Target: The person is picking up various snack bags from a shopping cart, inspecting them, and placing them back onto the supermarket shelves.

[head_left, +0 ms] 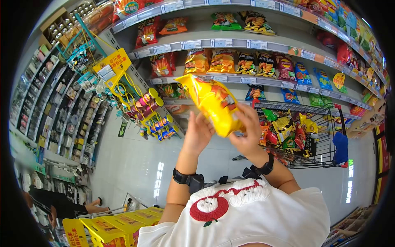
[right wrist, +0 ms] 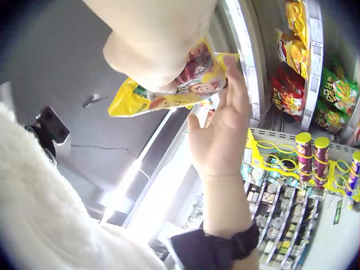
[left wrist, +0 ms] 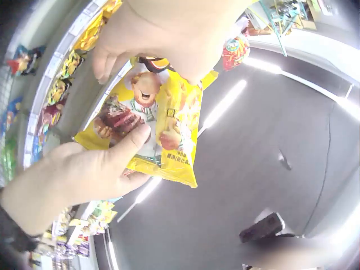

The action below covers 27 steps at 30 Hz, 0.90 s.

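A shiny yellow snack bag (head_left: 216, 105) is held tilted up in front of the chest. At its lower right end my right hand (head_left: 247, 131) grips it; in the left wrist view that right hand (left wrist: 95, 171) has its thumb over the bag's printed front, beside a cartoon chef. My left hand (head_left: 199, 132) is at the bag's other side. In the right wrist view the left hand (right wrist: 222, 135) has its fingers extended, with the fingertips right at the bag's edge and the palm bare.
Shelves (head_left: 173, 47) of snack bags run across the front. A black wire cart (head_left: 325, 154) holding several snack packets stands at the right. On the left hangs a yellow display strip (head_left: 113, 68) with canisters (head_left: 146, 103). Yellow boxes (head_left: 119, 226) are behind, near another person's legs (head_left: 96, 208).
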Each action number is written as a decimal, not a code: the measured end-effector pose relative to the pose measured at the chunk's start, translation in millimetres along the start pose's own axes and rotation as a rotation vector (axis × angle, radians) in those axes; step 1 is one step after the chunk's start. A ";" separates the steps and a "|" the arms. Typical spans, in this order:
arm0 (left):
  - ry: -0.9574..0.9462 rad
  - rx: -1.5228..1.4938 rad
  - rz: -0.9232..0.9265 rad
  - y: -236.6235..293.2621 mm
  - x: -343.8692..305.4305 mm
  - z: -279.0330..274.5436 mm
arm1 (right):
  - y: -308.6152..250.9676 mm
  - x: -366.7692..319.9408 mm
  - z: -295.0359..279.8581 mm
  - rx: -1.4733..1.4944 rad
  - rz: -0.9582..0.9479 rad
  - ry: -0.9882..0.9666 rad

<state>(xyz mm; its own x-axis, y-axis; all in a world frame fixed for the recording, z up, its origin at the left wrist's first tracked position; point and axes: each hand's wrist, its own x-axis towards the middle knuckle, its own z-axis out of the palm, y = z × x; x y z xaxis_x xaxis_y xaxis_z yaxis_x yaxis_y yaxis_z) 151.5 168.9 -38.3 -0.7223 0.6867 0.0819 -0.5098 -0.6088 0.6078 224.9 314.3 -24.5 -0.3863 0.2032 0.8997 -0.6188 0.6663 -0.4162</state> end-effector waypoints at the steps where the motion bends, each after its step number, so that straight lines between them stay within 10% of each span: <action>1: -0.109 -0.135 0.008 5.8 -1.1 19.0 | 0.4 -0.7 -1.0 -0.114 -0.156 -0.034; 6: -0.054 -0.322 -0.080 0.5 19.0 -10.2 | -4.9 -9.7 13.0 -0.460 -0.562 -0.069; 19: -0.323 -0.406 -0.094 5.2 36.2 -24.0 | 1.9 -15.0 36.4 -0.345 -0.534 -0.169; 25: -0.312 -0.003 0.157 31.6 27.7 -15.8 | 12.6 7.8 45.9 -0.086 -0.115 -0.187; 27: 0.009 0.469 0.431 32.3 33.7 -10.4 | 27.4 10.3 47.7 0.253 0.198 -0.126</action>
<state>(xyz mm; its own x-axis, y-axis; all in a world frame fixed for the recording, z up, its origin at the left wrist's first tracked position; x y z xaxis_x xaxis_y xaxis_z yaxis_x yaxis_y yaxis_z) 105.9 168.3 -24.1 -0.8217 0.4148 0.3909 0.0844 -0.5897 0.8032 171.4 300.4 -32.8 -0.5877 0.2097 0.7815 -0.6673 0.4206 -0.6147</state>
